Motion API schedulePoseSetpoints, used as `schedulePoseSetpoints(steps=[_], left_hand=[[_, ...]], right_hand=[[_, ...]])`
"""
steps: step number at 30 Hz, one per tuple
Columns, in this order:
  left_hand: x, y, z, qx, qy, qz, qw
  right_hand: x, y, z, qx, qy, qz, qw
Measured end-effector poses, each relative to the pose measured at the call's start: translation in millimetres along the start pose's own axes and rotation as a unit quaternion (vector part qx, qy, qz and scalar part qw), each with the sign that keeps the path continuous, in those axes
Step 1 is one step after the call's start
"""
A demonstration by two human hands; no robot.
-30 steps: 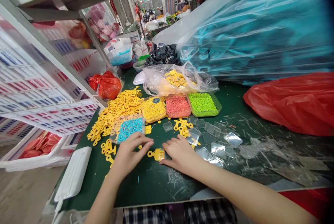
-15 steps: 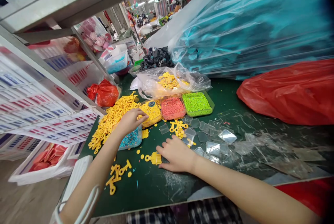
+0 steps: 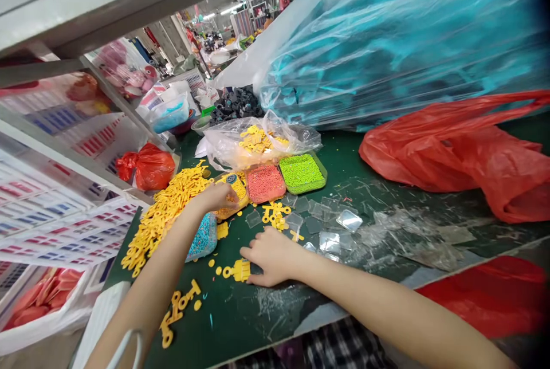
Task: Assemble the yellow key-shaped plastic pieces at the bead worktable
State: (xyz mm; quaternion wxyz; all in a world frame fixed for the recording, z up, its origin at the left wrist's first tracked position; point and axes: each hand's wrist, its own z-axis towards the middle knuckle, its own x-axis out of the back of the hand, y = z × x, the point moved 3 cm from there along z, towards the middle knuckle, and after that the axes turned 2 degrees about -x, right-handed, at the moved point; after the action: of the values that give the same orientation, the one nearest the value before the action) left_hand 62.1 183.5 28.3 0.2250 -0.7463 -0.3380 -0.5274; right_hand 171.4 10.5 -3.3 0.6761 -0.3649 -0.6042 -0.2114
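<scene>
My left hand [image 3: 217, 197] reaches over the box of small yellow beads [image 3: 238, 183], its fingers bent together and their tips down at the beads. Whatever they pinch is too small to make out. Under the left wrist stands a clear box of blue beads [image 3: 204, 237]. On the green table, my right hand [image 3: 275, 255] has thumb and index finger at the edge of a flat yellow plastic piece with a ring end [image 3: 240, 270], holding it down. Loose yellow ring-ended pieces [image 3: 176, 311] lie nearer me, and others [image 3: 275, 214] lie beyond the right hand.
Boxes of pink beads [image 3: 265, 183] and green beads [image 3: 303, 173] stand behind. A heap of yellow pieces [image 3: 167, 208] fills the left side. Clear plastic squares [image 3: 330, 240] lie to the right. A red bag [image 3: 429, 145] and a large blue-filled bag [image 3: 399, 48] sit farther back.
The view has swung to the right, so things sit farther left in the picture. My left fingers have dipped lower into the yellow beads. My right hand stays at the yellow piece.
</scene>
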Motion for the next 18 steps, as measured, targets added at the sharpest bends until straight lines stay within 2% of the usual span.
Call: schedulePoseSetpoints(steps=[3,6,9,11,12,14,18], left_hand=[[-0.8,0.5,-1.3,0.000,0.016,-0.002,1.000],[3.9,2.5,-12.2,0.008,0.059,0.004,0.998],[11.1,15.5,-41.4,0.016,0.188,-0.014,0.982],[9.9,31.0,-69.4,0.009,0.295,-0.069,0.953],[5.1,39.1,-83.1,0.010,0.322,-0.098,0.941],[-11.8,53.9,-106.1,0.010,0.336,-0.158,0.928],[-59.7,65.9,-130.1,0.013,0.281,-0.269,0.921]], right_hand=[[1.1,-0.1,-0.7,-0.002,0.001,-0.001,1.000],[1.0,-0.4,-0.2,-0.001,0.002,-0.004,1.000],[1.1,-1.0,-0.4,0.008,0.008,-0.010,1.000],[2.1,-1.3,-1.3,0.018,0.020,-0.018,0.999],[2.9,-1.3,-1.9,0.023,0.028,-0.022,0.999],[4.2,-1.9,-2.9,0.040,0.040,-0.031,0.998],[3.8,-4.6,-2.5,0.065,0.023,-0.048,0.996]])
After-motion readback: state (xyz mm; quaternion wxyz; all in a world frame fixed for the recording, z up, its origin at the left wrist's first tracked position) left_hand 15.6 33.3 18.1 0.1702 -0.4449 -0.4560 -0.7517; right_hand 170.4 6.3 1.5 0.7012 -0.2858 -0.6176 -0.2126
